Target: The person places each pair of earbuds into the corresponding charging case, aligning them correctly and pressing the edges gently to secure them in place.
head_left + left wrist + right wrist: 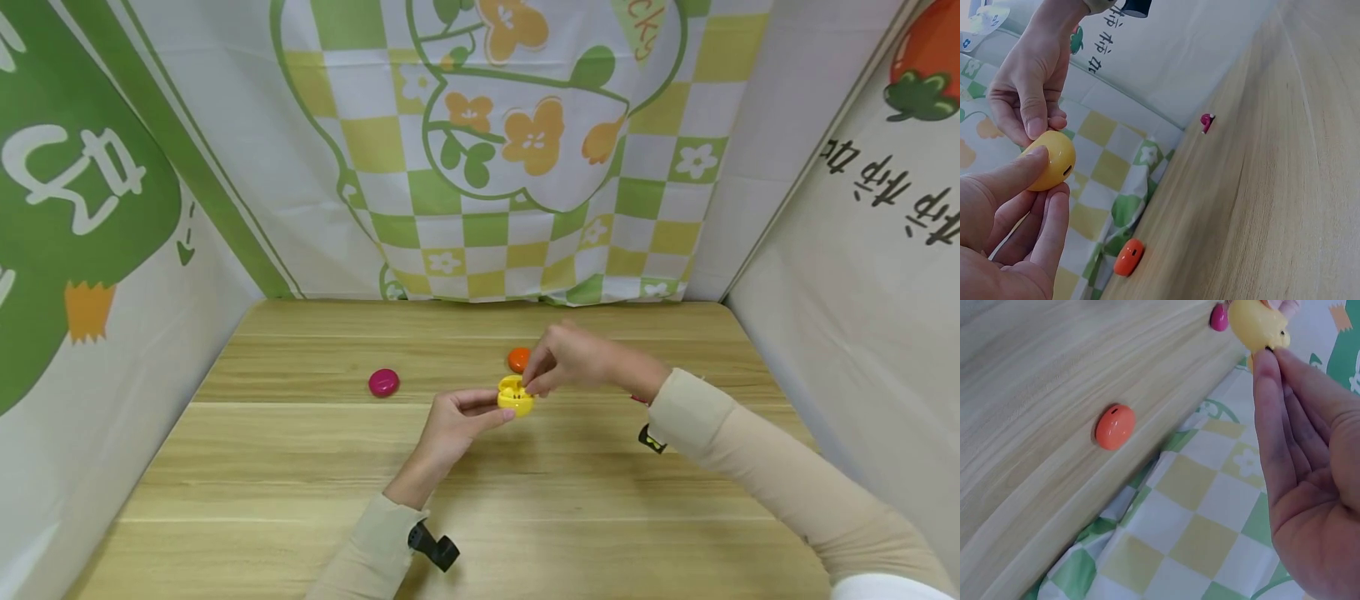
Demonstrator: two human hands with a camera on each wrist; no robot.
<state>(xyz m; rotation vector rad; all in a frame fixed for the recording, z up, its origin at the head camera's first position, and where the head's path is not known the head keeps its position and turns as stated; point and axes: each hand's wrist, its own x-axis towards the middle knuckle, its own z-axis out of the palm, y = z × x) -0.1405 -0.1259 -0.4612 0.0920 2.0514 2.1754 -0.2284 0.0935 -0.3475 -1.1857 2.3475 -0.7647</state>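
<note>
A small yellow rounded case [515,396] is held above the wooden table [300,475], with its lid open in the head view. My left hand [489,408] grips it from below, thumb and fingers curled round its body [1052,159]. From above, my right hand [536,383] reaches down and its fingertips [1038,125] pinch the top edge of the case. The right wrist view shows the case [1259,325] at the tips of that hand's fingers [1269,381]. What lies inside the case is hidden.
An orange case [518,359] lies shut on the table just behind the hands. A pink case [383,382] lies to the left. Printed cloth walls [487,167] close off the back and both sides. Bare wood stretches toward the near edge.
</note>
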